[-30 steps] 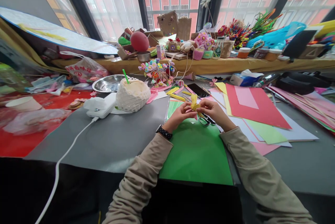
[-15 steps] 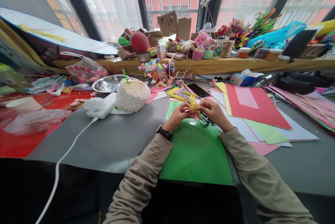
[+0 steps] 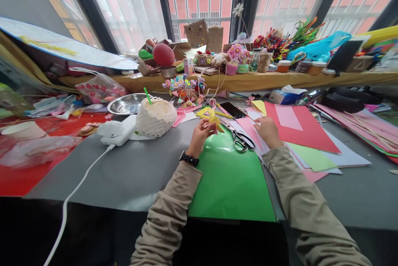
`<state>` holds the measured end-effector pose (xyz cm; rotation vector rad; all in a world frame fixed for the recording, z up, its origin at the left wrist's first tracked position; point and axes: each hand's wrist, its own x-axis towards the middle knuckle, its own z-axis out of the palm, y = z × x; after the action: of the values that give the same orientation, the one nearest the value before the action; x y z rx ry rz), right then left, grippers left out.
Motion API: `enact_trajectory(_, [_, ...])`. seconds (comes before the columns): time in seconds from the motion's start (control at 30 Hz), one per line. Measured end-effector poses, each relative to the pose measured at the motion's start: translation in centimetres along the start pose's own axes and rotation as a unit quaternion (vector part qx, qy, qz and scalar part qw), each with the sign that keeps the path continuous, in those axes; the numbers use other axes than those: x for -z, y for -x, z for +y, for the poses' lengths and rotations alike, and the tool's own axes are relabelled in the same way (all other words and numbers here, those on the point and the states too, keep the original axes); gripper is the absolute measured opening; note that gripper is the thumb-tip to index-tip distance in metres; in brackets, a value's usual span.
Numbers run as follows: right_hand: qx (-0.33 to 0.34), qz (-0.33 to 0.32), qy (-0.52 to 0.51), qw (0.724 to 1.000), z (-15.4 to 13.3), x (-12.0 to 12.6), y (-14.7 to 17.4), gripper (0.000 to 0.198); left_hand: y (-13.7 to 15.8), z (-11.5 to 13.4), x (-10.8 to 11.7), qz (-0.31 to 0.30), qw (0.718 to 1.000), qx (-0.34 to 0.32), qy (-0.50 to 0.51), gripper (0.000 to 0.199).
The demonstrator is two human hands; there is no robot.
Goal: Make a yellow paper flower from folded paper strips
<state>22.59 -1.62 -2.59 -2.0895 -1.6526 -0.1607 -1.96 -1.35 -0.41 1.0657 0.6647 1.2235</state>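
Observation:
My left hand (image 3: 201,136) pinches a yellow and pink paper flower (image 3: 213,119) above the top of a green sheet (image 3: 230,183). Apart from it, over the papers on the right, is my right hand (image 3: 268,131), its fingers drawn together beside a thin stick (image 3: 250,115). What those fingers hold, if anything, is hidden. Between the hands, a pair of scissors (image 3: 241,140) lies on the green sheet with its handles toward me. Strips of yellow paper (image 3: 203,110) and a dark phone (image 3: 232,110) lie just beyond.
Red paper (image 3: 298,133) and other coloured sheets are spread on the right. To the left stand a net-wrapped white coconut (image 3: 156,117) with a green straw, a metal bowl (image 3: 126,104) and a white charger (image 3: 118,131) with a cable. A crowded wooden ledge (image 3: 174,83) runs behind.
My right hand has left the paper flower and moved right to the papers. My left hand has shifted slightly left with the flower. The scissors now show fully.

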Motion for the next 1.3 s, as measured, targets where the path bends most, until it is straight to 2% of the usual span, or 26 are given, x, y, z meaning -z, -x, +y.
enact_trajectory(0.1, [-0.030, -0.044, 0.068, 0.996, 0.7, -0.6, -0.3, 0.022, -0.1, -0.2, 0.0, 0.008, 1.000, -0.003, -0.019, 0.037])
enact_trajectory(0.2, [-0.054, -0.063, 0.086, 0.993, 0.8, -1.0, -0.7, 0.021, -0.1, -0.5, -0.1, 0.001, 0.999, -0.003, -0.037, 0.037])
enact_trajectory(0.37, [-0.055, -0.060, 0.072, 0.994, 0.7, -1.4, -1.1, 0.028, -0.1, -0.7, -0.3, -0.020, 0.999, -0.002, -0.051, 0.035])
enact_trajectory(0.63, [-0.036, -0.062, 0.080, 0.994, 1.0, -2.0, -1.4, 0.023, -0.2, -1.0, -0.1, -0.041, 0.996, -0.005, -0.074, 0.034])
enact_trajectory(0.83, [-0.038, -0.053, 0.065, 0.996, 0.4, -1.7, -1.3, 0.022, -0.1, -1.0, -0.2, -0.024, 0.996, 0.039, -0.070, 0.035])
enact_trajectory(0.9, [-0.029, -0.030, 0.021, 0.999, 0.1, -1.5, -1.1, 0.020, -0.1, -1.0, -0.2, -0.025, 0.995, 0.059, -0.075, 0.034])
enact_trajectory(1.0, [0.019, 0.002, -0.125, 0.992, -0.6, -1.3, -0.9, 0.015, -0.3, -1.4, -0.1, -0.032, 0.993, 0.072, -0.092, 0.032])
enact_trajectory(1.17, [0.103, -0.004, -0.363, 0.926, -2.0, -1.0, -0.3, 0.017, -0.8, -2.1, 0.3, -0.028, 0.985, 0.042, -0.166, 0.032])
enact_trajectory(1.2, [0.116, -0.017, -0.383, 0.916, -2.3, -0.8, -0.2, 0.021, -0.9, -2.2, 0.4, -0.024, 0.981, 0.031, -0.193, 0.033])
enact_trajectory(1.3, [0.141, -0.058, -0.380, 0.912, -3.2, -0.1, 0.4, 0.029, -1.0, -2.2, 0.7, -0.036, 0.961, -0.004, -0.272, 0.030])
